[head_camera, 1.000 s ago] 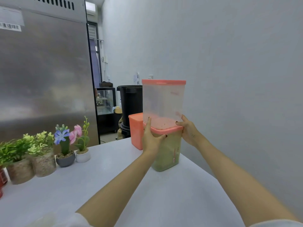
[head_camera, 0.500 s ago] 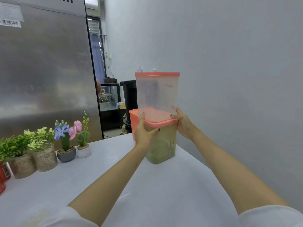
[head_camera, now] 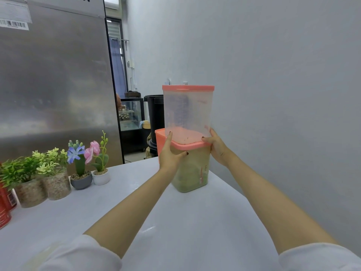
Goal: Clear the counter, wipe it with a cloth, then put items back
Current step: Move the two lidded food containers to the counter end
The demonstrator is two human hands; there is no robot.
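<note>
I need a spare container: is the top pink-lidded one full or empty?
Empty, it seems: the top container is see-through from lid to base, with nothing piled inside.

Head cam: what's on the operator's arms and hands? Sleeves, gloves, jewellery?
White sleeves, left sleeve and right sleeve, end near the elbows; forearms bare. No gloves, watch or rings show on the left hand or right hand. Fingernails wear dark polish.

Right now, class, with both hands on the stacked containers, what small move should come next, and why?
Probably settle the lower container flat on the counter before letting go. The left hand and right hand grip it at its lid, and the tall upper container only stands on that; it might topple.
</note>
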